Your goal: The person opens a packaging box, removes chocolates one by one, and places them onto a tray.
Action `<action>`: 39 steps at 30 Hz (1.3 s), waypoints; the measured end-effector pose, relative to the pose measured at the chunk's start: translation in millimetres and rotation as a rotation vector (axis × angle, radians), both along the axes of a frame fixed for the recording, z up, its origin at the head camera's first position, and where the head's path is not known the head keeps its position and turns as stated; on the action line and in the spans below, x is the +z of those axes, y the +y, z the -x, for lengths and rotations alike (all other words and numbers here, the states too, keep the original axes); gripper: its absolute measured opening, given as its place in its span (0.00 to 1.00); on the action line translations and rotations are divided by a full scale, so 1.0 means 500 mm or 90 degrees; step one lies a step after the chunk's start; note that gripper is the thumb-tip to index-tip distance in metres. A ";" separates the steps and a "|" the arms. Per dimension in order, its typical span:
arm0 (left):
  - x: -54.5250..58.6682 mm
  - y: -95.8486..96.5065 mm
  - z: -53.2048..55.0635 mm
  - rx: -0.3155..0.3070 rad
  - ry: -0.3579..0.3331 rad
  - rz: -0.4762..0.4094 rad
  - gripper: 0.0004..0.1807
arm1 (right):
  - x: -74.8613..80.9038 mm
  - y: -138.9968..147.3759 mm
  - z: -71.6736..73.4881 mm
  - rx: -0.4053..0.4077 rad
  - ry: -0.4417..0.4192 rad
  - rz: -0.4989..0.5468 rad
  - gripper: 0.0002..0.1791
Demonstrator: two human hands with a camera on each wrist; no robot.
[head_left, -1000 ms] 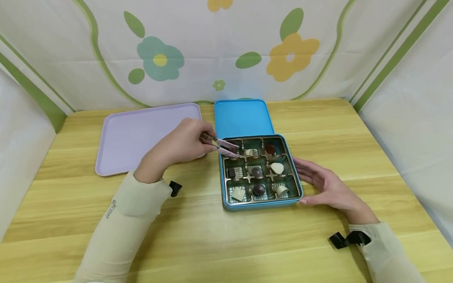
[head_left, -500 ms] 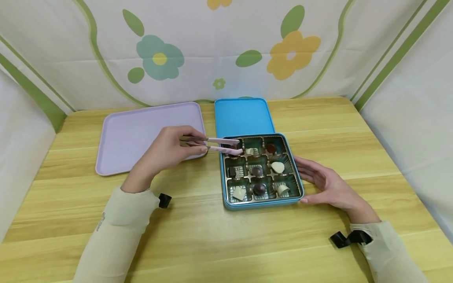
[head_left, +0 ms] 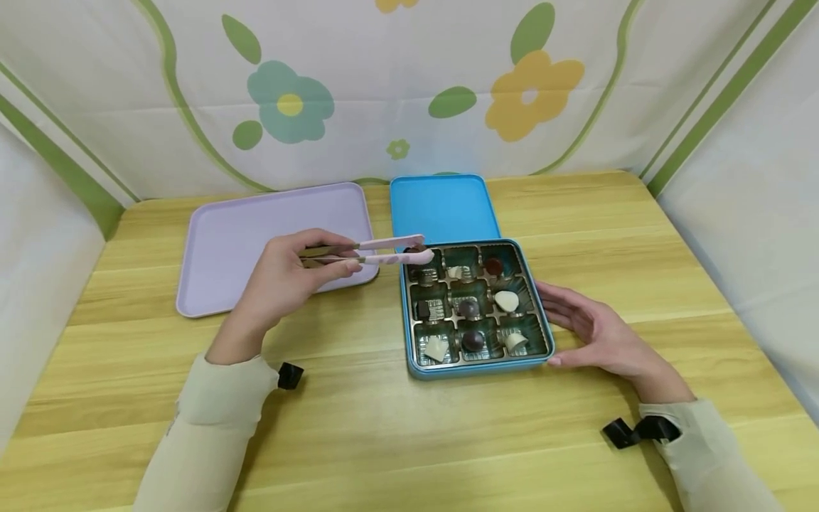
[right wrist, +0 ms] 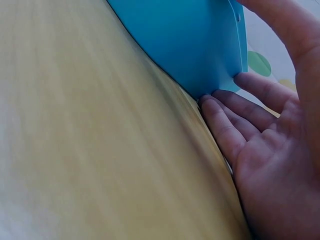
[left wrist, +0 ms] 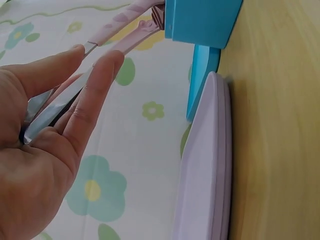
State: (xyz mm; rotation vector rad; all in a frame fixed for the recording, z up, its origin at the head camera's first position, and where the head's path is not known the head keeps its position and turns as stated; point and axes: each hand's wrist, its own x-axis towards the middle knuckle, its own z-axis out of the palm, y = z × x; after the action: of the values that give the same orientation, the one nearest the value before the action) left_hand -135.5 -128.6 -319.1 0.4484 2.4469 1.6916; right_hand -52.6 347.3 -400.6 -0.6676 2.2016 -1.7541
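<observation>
My left hand pinches metal tongs with pink tips between thumb and fingers. A dark brown chocolate sits between the tong tips, over the back left corner of the blue tin. The tin holds a gold-toned divided insert with white, brown and dark chocolates in its compartments, among them a dark round chocolate and a white one. My right hand rests against the tin's right side, fingertips touching the wall low down, thumb at the front corner.
A lilac tray lies left of the tin, behind my left hand. The blue lid lies flat behind the tin. All stand on a wooden table, with a flowered cloth hanging behind.
My left hand has moved left and the tongs have come up out of the back left compartment with the dark chocolate. My right hand has stayed at the tin.
</observation>
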 end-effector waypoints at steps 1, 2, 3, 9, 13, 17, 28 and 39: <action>0.000 -0.002 0.000 0.003 0.004 -0.007 0.15 | 0.001 0.001 -0.001 0.001 0.001 -0.001 0.57; 0.000 -0.005 -0.001 0.005 0.007 -0.018 0.16 | 0.001 0.002 -0.002 0.002 0.002 -0.002 0.57; 0.001 -0.007 -0.001 0.008 0.012 -0.026 0.16 | 0.002 0.003 -0.004 0.001 0.002 -0.003 0.57; 0.008 -0.022 -0.006 0.017 0.019 -0.106 0.17 | 0.005 0.009 -0.015 -0.002 0.007 -0.005 0.57; 0.013 -0.032 -0.006 0.027 0.020 -0.144 0.17 | 0.004 0.010 -0.017 -0.002 0.007 -0.009 0.57; 0.013 -0.046 -0.001 0.047 0.019 -0.177 0.17 | 0.004 0.009 -0.016 -0.004 0.006 -0.010 0.58; -0.001 -0.077 0.028 0.193 0.035 -0.219 0.16 | 0.003 0.003 -0.013 -0.009 -0.001 -0.006 0.58; -0.025 -0.078 0.059 0.317 0.044 -0.002 0.16 | -0.001 0.001 -0.003 -0.003 -0.007 -0.007 0.58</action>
State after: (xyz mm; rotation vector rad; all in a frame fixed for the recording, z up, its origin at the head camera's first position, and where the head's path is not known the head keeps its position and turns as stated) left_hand -165.1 -167.6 -331.8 -0.1215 2.7720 1.8691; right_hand -50.9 347.6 -400.8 -0.6498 2.2064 -1.7429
